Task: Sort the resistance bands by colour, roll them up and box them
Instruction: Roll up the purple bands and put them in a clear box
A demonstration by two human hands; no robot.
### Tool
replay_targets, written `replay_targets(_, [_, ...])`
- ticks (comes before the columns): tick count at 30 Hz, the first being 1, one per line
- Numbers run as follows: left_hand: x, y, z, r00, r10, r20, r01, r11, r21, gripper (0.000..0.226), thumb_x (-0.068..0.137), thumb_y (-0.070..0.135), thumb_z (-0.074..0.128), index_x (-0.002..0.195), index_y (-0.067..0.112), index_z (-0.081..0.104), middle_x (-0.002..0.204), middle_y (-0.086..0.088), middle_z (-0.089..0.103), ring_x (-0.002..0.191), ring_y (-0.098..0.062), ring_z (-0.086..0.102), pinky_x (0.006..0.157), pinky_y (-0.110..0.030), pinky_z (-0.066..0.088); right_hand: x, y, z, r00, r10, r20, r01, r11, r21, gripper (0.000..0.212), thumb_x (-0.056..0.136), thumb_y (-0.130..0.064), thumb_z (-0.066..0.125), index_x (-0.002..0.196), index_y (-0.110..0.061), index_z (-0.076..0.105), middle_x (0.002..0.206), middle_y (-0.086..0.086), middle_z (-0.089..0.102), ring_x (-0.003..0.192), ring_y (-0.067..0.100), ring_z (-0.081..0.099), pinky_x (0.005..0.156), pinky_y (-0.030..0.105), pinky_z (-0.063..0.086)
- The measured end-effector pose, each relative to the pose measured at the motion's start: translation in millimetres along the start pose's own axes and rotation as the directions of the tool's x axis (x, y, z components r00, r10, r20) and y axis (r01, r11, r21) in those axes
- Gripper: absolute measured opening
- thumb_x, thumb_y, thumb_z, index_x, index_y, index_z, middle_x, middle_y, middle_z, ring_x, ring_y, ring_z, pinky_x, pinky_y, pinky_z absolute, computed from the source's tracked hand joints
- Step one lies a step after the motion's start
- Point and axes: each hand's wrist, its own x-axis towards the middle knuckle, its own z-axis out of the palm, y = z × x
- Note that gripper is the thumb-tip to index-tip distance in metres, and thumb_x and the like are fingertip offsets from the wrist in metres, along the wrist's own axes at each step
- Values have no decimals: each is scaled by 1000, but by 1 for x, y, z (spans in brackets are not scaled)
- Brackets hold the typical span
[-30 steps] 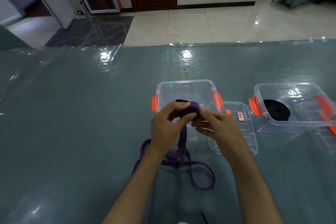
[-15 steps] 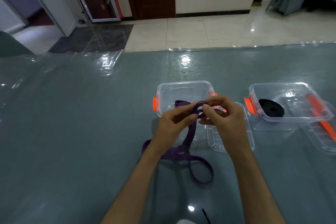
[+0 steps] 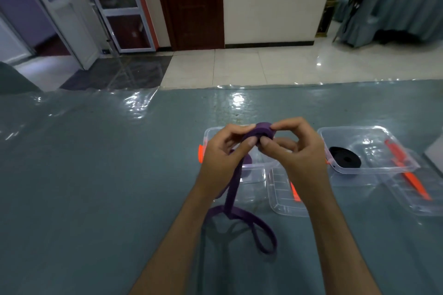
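- The purple resistance band (image 3: 262,132) is partly rolled into a small coil, held up in the middle of the frame above the left clear box (image 3: 211,136).
- The left hand (image 3: 224,153) pinches the coil from the left side with thumb and fingers.
- The right hand (image 3: 297,148) pinches the coil from the right side, fingers curled round it.
- The loose tail hangs down and loops on the bench (image 3: 96,175) in the lower middle of the frame.
- The band looks soft, bendy and light. It may spring open, so I think it is best to hold the coil tight by its flat sides.
- A rolled black band (image 3: 345,160) lies in the right clear box (image 3: 354,133).
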Motion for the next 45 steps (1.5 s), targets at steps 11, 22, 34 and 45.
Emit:
replay_targets(11, [48,59,-5,980,168,-107,-172,985,-30,23,83,28,89,103,33,81,108,-3,80,105,-20,77,90,-24,58,38,-66,23,995,-79,-57,83,994,70,23,85,-13,83,106,-13,74,104,5,79,96,23,78,82,32,64])
replay_targets(22, [60,86,-2,966,235,-105,-231,972,43,15,89,19,84,99,30,83,106,-4,80,103,-21,77,90,-26,59,44,-74,25,998,-24,-64,34,987,156,23,79,-21,87,99,-19,76,98,7,80,93,23,79,77,32,65])
replay_targets(34, [91,119,9,934,322,-155,-307,945,113,18,94,12,78,110,20,80,105,1,81,103,-17,77,88,-23,59,85,-101,37,994,-100,-52,109,971,212,20,84,-13,85,97,-7,71,96,10,78,92,28,79,74,37,66])
replay_targets(45, [94,108,11,944,286,-165,-268,956,121,24,91,12,79,116,12,78,107,1,81,104,-16,77,89,-22,59,98,-100,31,990,-110,-89,127,969,213,25,81,-21,84,100,-10,74,99,6,80,94,21,79,76,36,66])
